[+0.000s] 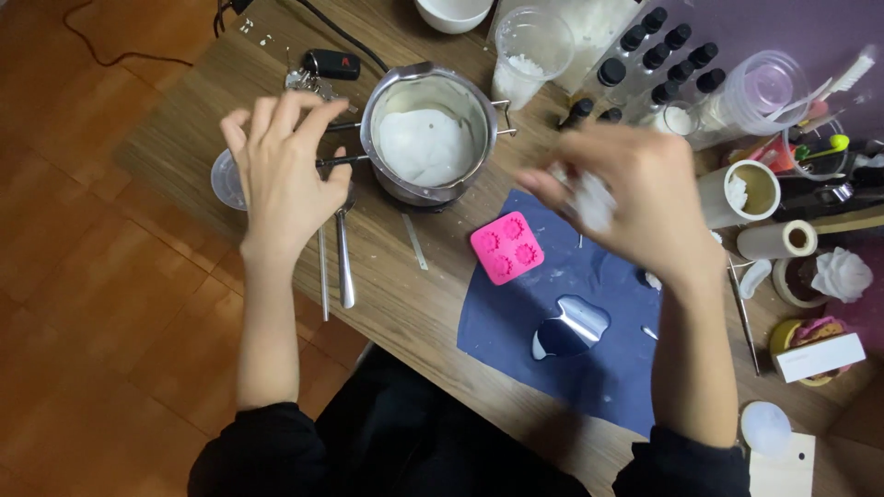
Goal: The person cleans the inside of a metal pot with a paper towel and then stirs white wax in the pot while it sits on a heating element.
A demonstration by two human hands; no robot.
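My left hand (285, 170) hovers with fingers spread over the handle of a small steel pot (429, 138) that holds white solid wax. It grips nothing. My right hand (631, 198) is blurred above a dark blue mat (516, 317) and pinches a white lump (591, 198) in its fingers. A pink silicone mould (506, 247) with flower-shaped cavities lies on the mat between my hands. A shiny puddle of liquid (571, 329) sits on the mat below the right hand.
A spoon (345, 262) and a thin rod lie below the left hand. A clear cup of white flakes (527, 55), dark-capped bottles (658, 55), paper cups, tape rolls and tools crowd the right side. Keys (322, 69) lie at the back. The table edge runs diagonally near me.
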